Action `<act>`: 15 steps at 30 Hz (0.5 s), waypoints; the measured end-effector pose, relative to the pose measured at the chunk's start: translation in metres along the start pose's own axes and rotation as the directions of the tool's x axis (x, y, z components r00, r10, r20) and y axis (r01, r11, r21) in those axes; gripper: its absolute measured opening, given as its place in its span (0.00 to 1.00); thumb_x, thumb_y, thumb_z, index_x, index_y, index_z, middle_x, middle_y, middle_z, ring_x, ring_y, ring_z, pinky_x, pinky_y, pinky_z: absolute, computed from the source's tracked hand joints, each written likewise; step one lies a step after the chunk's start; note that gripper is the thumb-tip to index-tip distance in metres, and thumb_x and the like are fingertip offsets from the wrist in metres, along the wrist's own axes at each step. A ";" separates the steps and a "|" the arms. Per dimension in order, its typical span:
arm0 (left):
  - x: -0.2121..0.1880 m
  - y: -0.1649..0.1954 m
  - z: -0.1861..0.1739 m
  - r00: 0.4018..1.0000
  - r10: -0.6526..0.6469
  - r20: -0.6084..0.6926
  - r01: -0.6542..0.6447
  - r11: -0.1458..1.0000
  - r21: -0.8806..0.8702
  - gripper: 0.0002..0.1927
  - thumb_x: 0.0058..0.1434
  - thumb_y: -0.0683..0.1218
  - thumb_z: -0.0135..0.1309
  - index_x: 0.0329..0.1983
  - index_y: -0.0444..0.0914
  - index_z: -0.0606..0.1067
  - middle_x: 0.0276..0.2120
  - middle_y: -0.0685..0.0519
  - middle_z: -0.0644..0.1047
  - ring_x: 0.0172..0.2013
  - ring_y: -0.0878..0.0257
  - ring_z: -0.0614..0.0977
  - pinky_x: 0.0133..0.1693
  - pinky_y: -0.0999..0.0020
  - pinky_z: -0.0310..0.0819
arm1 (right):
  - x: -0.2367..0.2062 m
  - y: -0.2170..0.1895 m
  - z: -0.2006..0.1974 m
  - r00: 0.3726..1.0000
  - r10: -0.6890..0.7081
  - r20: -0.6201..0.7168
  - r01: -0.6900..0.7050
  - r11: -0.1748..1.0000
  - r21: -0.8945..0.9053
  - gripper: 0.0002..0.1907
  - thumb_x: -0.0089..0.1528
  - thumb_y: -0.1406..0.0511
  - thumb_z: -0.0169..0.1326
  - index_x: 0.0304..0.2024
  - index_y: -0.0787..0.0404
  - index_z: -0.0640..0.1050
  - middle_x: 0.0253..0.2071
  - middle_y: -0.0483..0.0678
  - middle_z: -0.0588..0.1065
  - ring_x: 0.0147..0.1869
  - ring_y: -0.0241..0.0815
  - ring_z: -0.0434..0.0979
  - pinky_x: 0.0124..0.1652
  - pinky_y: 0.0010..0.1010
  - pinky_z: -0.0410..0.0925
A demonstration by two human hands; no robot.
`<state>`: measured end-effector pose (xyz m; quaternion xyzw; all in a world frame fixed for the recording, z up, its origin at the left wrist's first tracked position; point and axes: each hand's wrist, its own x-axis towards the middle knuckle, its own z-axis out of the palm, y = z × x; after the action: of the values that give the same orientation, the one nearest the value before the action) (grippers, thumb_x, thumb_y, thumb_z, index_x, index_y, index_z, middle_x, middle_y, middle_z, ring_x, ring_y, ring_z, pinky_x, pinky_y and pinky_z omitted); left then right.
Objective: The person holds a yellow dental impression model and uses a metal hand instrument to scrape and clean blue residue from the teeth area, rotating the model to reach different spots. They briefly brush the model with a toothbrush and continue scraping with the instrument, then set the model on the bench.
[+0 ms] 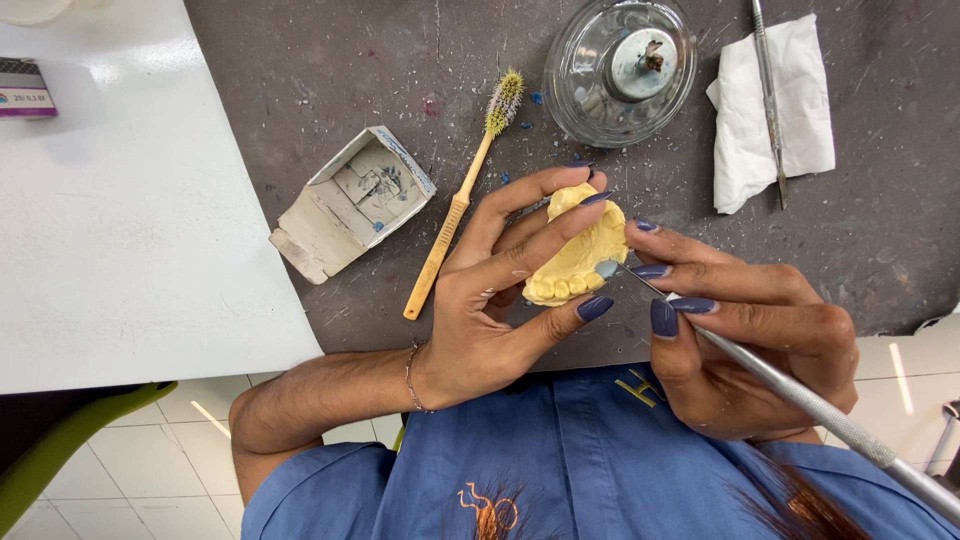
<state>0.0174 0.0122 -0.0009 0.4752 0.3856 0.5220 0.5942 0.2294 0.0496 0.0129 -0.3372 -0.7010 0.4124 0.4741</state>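
Yellow plaster dental cast (580,255) sits cupped in the left hand (490,320). The right hand (750,330) pinches a metal carving tool (800,395), its tip touching the cast. A bamboo toothbrush (460,205) lies nearby.

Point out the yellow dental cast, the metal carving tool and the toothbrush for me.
yellow dental cast (578,262): head view, on its tooth-bearing upper surface, held in the left hand.
metal carving tool (800,398): head view, on its knurled handle past the right hand.
toothbrush (447,232): head view, mid wooden handle.

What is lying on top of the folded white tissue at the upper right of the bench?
A slim metal instrument lies lengthwise on the white tissue, its ends reaching past the edges. Whatever is under the tissue is covered.
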 end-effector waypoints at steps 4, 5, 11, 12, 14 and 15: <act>0.000 0.001 -0.001 1.000 0.003 0.000 -0.003 1.000 0.021 0.26 0.73 0.36 0.61 0.71 0.35 0.68 0.71 0.50 0.57 0.71 0.57 0.67 0.72 0.65 0.70 | 0.006 -0.006 -0.002 0.998 0.017 0.058 -0.018 1.000 0.009 0.16 0.62 0.73 0.56 0.44 0.67 0.62 0.42 0.65 0.74 0.58 0.72 0.79 0.56 0.53 0.79; 0.000 0.000 -0.001 1.000 0.008 -0.002 -0.008 1.000 0.018 0.25 0.73 0.36 0.60 0.71 0.35 0.68 0.71 0.51 0.57 0.71 0.57 0.67 0.72 0.65 0.70 | 0.007 -0.007 -0.004 0.992 0.044 0.122 -0.045 0.999 0.000 0.16 0.61 0.73 0.56 0.44 0.67 0.62 0.42 0.66 0.74 0.59 0.74 0.78 0.56 0.54 0.79; -0.001 -0.002 0.001 0.996 -0.086 0.035 0.091 0.983 -0.161 0.26 0.75 0.41 0.60 0.73 0.33 0.66 0.70 0.50 0.59 0.70 0.60 0.67 0.74 0.64 0.67 | -0.003 0.003 -0.002 1.000 -0.005 0.008 0.005 1.000 -0.002 0.16 0.64 0.72 0.55 0.47 0.63 0.61 0.47 0.60 0.74 0.60 0.64 0.80 0.60 0.49 0.79; 0.000 -0.003 0.001 0.994 -0.101 0.045 0.107 0.974 -0.198 0.26 0.75 0.41 0.59 0.73 0.33 0.66 0.70 0.50 0.60 0.70 0.60 0.67 0.74 0.64 0.67 | -0.007 0.005 -0.001 1.000 -0.002 -0.003 0.002 1.000 0.001 0.16 0.65 0.72 0.55 0.47 0.62 0.61 0.48 0.58 0.73 0.60 0.64 0.80 0.61 0.48 0.79; 0.000 -0.005 0.001 0.991 -0.123 0.062 0.135 0.952 -0.273 0.26 0.76 0.42 0.59 0.73 0.33 0.66 0.70 0.50 0.60 0.70 0.61 0.67 0.75 0.64 0.67 | -0.012 0.007 -0.004 1.000 -0.009 0.020 0.009 1.000 -0.004 0.17 0.63 0.72 0.57 0.47 0.62 0.62 0.47 0.58 0.72 0.59 0.65 0.79 0.60 0.50 0.79; -0.001 -0.005 0.002 0.990 -0.126 0.064 0.139 0.947 -0.291 0.26 0.76 0.42 0.59 0.73 0.33 0.66 0.70 0.51 0.60 0.70 0.61 0.67 0.76 0.64 0.67 | -0.014 0.008 -0.004 0.999 -0.009 0.032 0.009 1.000 -0.007 0.17 0.63 0.71 0.57 0.46 0.62 0.62 0.46 0.58 0.71 0.59 0.66 0.79 0.60 0.51 0.79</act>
<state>0.0203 0.0107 -0.0058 0.3659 0.3213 0.5219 0.7003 0.2382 0.0420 0.0009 -0.3291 -0.7114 0.4131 0.4637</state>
